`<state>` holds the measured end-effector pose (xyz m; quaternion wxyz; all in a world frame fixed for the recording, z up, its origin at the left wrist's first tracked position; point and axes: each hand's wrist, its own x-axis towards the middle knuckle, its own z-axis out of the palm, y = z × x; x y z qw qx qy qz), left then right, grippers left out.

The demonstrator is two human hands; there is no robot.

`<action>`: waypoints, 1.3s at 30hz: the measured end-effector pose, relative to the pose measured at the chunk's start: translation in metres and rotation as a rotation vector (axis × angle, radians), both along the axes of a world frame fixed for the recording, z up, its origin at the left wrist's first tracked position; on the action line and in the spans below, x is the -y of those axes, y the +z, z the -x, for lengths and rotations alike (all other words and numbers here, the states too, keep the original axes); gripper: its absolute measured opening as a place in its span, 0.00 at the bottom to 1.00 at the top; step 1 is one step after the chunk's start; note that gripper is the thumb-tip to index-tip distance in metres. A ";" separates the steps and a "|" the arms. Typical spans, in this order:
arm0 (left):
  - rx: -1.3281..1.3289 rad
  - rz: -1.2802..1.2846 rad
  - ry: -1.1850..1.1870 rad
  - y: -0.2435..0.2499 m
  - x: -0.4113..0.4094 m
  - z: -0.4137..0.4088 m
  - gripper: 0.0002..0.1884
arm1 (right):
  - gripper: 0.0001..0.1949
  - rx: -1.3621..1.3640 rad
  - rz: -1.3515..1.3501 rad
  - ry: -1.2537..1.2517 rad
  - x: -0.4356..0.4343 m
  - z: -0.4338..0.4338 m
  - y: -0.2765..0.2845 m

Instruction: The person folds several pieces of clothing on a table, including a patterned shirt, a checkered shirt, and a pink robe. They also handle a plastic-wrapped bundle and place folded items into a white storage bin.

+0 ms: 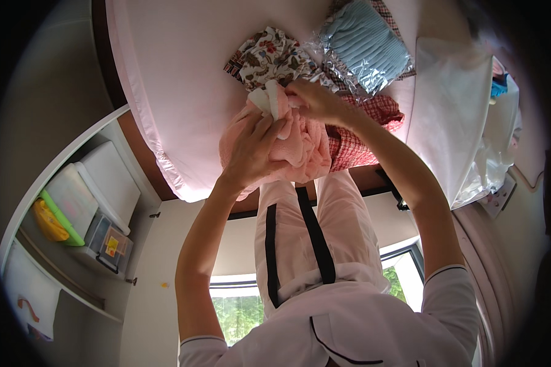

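A bunched pink fleece garment [303, 147] with white fleece parts lies at the near edge of the bed. Spread over its left side, my left hand [257, 149] has its fingers curled on the fabric and the thumb apart. My right hand [310, 98] grips a pink fold at the top, beside an upright white-and-pink strip. Just beyond lies a floral-patterned cloth [275, 57]. Red checked fabric [360, 133] sits to the right of the pink bundle, under my right forearm.
A light blue ribbed textile in clear plastic [365, 43] lies on the bed [174, 59] at the back right. White plastic bags [450, 110] stand farther right. An open cabinet [133, 192] on the left holds plastic storage boxes [110, 179]. Windows [238, 307] are behind me.
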<state>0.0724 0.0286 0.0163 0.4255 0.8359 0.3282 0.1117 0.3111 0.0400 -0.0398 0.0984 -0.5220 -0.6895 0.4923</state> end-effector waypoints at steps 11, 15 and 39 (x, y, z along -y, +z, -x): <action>-0.366 0.287 -0.239 -0.027 -0.029 -0.027 0.47 | 0.11 -0.026 0.051 -0.661 0.009 0.046 0.009; -0.419 0.412 -0.229 -0.028 -0.045 -0.019 0.44 | 0.09 -0.188 0.025 -0.701 0.033 0.050 0.015; -0.135 0.185 1.046 -0.023 0.060 0.095 0.34 | 0.42 0.185 -0.241 -0.078 0.060 0.076 0.040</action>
